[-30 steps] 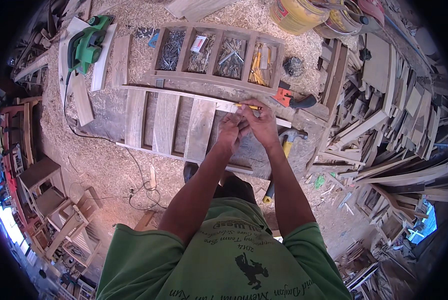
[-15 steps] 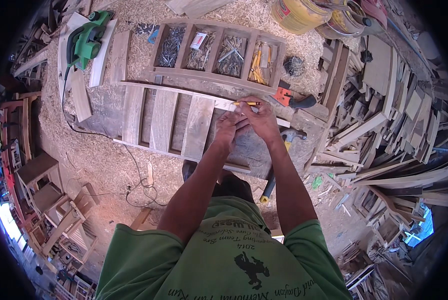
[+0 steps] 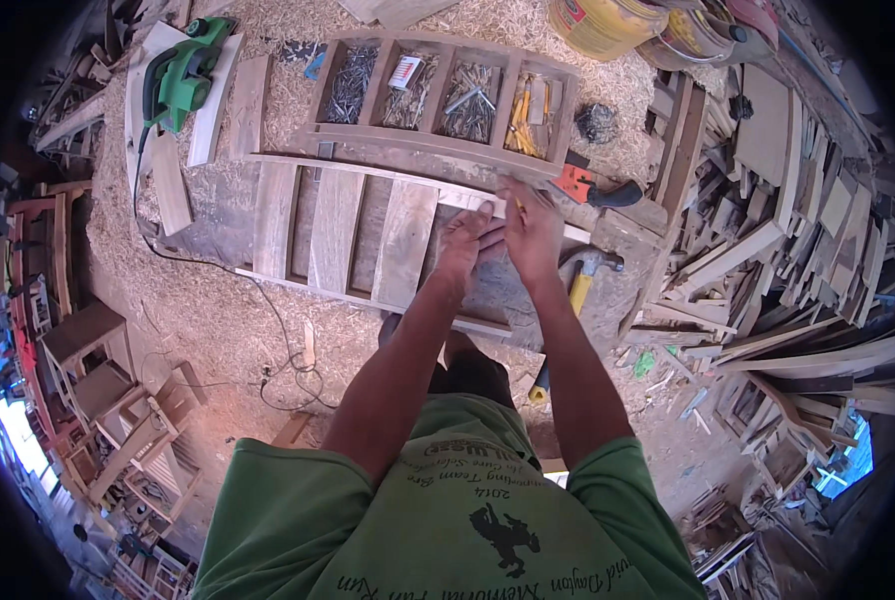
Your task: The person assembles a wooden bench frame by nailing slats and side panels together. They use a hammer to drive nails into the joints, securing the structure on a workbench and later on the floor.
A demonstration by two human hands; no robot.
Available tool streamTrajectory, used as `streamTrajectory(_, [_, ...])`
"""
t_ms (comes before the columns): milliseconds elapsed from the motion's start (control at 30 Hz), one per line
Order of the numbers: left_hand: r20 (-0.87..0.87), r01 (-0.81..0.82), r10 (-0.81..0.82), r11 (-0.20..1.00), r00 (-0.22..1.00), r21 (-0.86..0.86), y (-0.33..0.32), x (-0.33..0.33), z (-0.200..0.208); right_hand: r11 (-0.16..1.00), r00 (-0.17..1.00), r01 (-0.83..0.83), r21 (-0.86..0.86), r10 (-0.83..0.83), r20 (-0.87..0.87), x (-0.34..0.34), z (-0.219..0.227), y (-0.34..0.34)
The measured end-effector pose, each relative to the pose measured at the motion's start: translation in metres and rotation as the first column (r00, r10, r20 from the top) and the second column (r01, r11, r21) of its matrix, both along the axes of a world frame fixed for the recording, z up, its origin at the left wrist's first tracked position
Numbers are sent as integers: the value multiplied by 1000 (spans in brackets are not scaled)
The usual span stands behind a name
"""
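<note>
A slatted wooden frame [image 3: 338,230] lies flat on a sawdust-covered bench. Both my hands are at its right end, close together. My left hand [image 3: 465,248] presses flat, fingers stretched, on the rightmost slat. My right hand [image 3: 535,232] sits beside it with its fingers pinched around a thin yellow pencil [image 3: 517,204], whose tip is at the frame's far rail. My forearms come up from the lower edge.
A wooden tray [image 3: 443,95] with compartments of nails and screws sits beyond the frame. A green electric planer [image 3: 183,75] and its cable [image 3: 268,330] are to the left; a yellow-handled hammer [image 3: 578,285] and an orange-black tool [image 3: 593,187] to the right. Offcuts [image 3: 788,250] pile up right, small wooden furniture [image 3: 98,370] left, and yellow buckets [image 3: 608,20] stand at top.
Both hands have stayed together at the frame's right end, shifting slightly toward the far rail. Nothing was picked up or let go.
</note>
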State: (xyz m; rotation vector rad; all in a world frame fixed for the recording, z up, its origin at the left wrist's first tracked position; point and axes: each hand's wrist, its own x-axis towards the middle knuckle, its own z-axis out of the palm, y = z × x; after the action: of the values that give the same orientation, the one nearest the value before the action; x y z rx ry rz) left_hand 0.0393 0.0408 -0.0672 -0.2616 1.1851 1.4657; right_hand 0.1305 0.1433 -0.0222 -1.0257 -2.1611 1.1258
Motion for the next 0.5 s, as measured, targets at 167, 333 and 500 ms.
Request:
streamTrajectory(167, [-46,49,-46,997,998,67,8,-23,-7,914,978,84,396,-152,144,51,7,-47])
streamTrajectory(333, [-10,151,-151,988,989,21,19,-59,20,847,936,94,523,-254,243,83,22,-68])
streamTrajectory(500, [67,207,-208,978,976,25,-41,-34,48,857,913,-26,515,-189,361,80,20,-90])
